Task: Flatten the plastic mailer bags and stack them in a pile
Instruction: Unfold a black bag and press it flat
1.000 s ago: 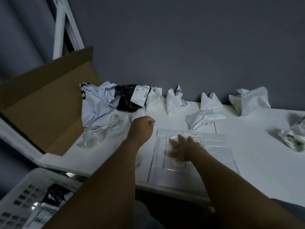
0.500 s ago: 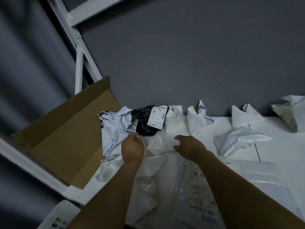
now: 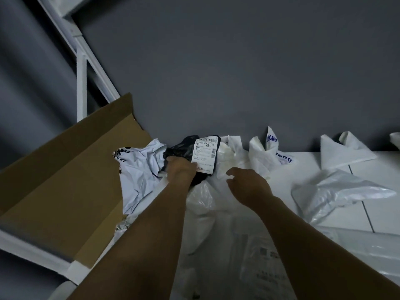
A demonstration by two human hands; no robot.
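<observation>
We see left hand [image 3: 181, 169] gripping black mailer bag [image 3: 184, 147], white label [image 3: 205, 153] on it, at tabletop [image 3: 387, 167] far-left corner beside cardboard box [image 3: 65, 180]. Right hand [image 3: 249, 186] hovers over crumpled white bags [image 3: 201, 202], fingers relaxed, holding nothing. Flattened clear bags [image 3: 259, 267] at near edge.

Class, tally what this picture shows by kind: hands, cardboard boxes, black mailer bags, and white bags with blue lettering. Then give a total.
Hands: 2, left hand and right hand
Cardboard box: 1
Black mailer bag: 1
White bag with blue lettering: 1
Total: 5
</observation>
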